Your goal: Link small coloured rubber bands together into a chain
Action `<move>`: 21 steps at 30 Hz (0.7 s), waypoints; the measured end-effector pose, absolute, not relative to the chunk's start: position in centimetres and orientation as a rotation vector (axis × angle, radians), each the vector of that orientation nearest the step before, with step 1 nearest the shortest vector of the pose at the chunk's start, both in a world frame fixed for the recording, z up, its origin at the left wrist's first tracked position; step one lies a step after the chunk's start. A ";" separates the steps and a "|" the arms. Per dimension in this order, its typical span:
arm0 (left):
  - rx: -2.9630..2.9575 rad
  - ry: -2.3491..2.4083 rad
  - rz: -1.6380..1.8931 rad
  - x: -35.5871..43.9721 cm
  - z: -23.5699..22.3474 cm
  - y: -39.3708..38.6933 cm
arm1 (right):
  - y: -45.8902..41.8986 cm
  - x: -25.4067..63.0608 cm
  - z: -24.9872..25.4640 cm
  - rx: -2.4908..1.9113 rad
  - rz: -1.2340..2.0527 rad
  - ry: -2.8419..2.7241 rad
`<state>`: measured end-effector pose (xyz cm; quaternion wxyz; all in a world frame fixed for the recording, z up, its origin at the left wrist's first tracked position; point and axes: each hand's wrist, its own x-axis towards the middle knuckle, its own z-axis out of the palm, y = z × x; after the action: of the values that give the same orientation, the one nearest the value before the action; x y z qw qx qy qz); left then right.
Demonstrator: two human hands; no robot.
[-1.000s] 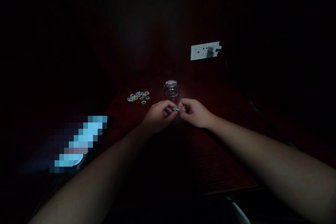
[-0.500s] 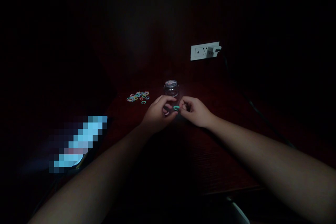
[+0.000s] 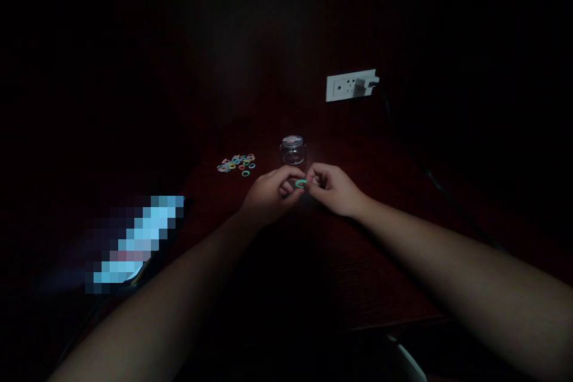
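A small green hair tie (image 3: 301,183) is between my two hands, above the dark red table. My right hand (image 3: 333,190) pinches its right side between thumb and forefinger. From the left, the thumb and forefinger of my left hand (image 3: 271,194) close round the same band, its other fingers curled under. Just beyond my fingertips stands a clear jar (image 3: 293,152) with a lid on it; its lower part is partly hidden by my hands. To its left lies a loose pile of colourful hair ties (image 3: 235,163), several of them overlapping.
A lit screen, blurred into blocks (image 3: 138,239), is at the left beside my forearm. On the back wall is a white socket panel (image 3: 347,86) with a plug (image 3: 369,83) in it. A dark cable (image 3: 461,209) runs along the right. The room is very dark.
My left thumb and forefinger have moved in closer on the green hair tie, and the left hand's other fingers have curled further in. The right hand holds its pinch almost unmoved.
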<state>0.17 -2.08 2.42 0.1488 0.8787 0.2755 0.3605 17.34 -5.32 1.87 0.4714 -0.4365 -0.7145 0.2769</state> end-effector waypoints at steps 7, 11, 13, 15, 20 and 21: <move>2.481 0.794 1.022 0.3 2.4 -2.1 | -5.5 17.3 2.1 -1.056 0.673 -1.737; 2.457 0.806 1.025 0.3 2.5 -2.3 | -5.5 17.3 2.1 -1.060 0.657 -1.760; 2.470 0.813 1.012 0.3 2.6 -2.3 | -5.5 17.3 2.1 -1.063 0.653 -1.765; 2.465 0.819 1.010 0.2 2.6 -2.2 | -5.6 17.3 2.1 -1.062 0.649 -1.770; 2.404 0.863 1.001 0.3 2.5 -2.2 | -5.6 17.1 2.1 -1.025 0.659 -1.777; 2.394 0.868 0.997 0.3 2.5 -2.2 | -5.6 17.1 2.0 -1.011 0.671 -1.771</move>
<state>0.25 -2.16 2.51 0.2021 0.8573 0.3109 0.3570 17.08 -5.58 2.04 0.4769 -0.4139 -0.7251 0.2748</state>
